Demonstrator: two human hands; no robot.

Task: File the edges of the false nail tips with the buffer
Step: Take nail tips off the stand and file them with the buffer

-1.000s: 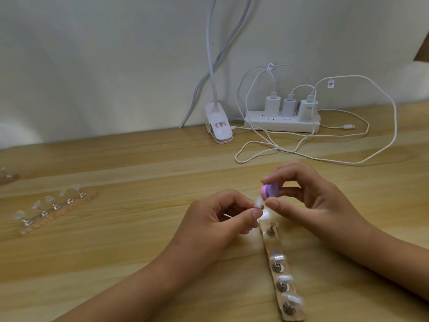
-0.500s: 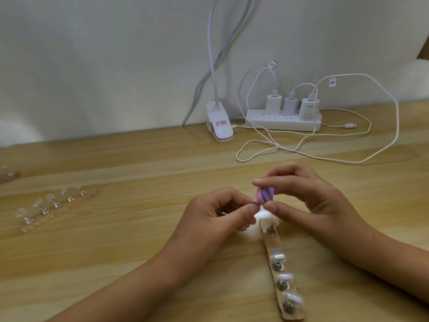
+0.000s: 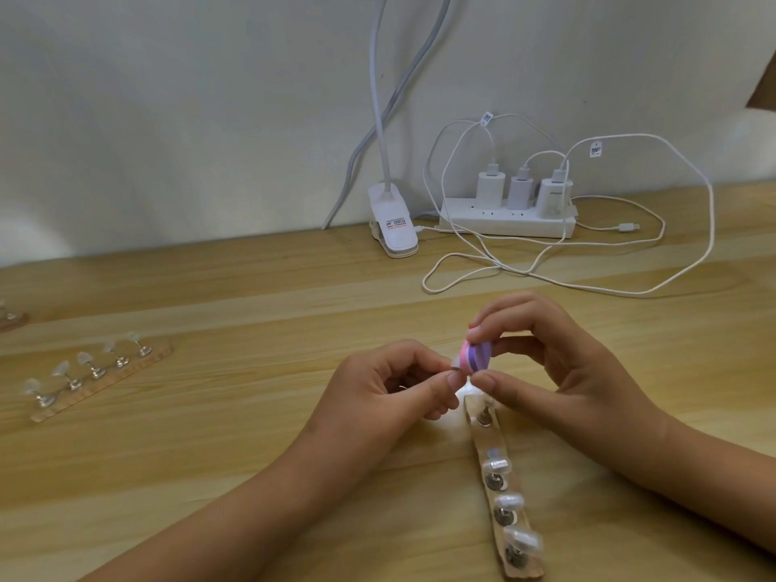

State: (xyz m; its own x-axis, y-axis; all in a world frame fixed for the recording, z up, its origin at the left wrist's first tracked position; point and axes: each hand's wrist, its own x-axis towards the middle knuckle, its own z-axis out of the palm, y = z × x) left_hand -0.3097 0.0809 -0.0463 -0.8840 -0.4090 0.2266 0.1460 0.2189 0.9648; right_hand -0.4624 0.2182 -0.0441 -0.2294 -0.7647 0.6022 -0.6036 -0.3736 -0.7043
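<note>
**Head view: one tip against the buffer, filing in hand**

The left hand (image 3: 390, 384) pinches a small clear false nail tip (image 3: 455, 363) between thumb and forefinger, above the surface (image 3: 252, 455), near the far end of the stand strip (image 3: 510, 535). The right hand (image 3: 558, 363) has its fingers (image 3: 508, 323) clamped on the pink-and-purple buffer (image 3: 601, 357), whose side meets the tip. Filing seems under way. Next, I judge, come short, light strokes along the tip's rim, with a firm pinch against slipping. The tip looks translucent and is mostly hidden; its edge is too small to judge.
</note>
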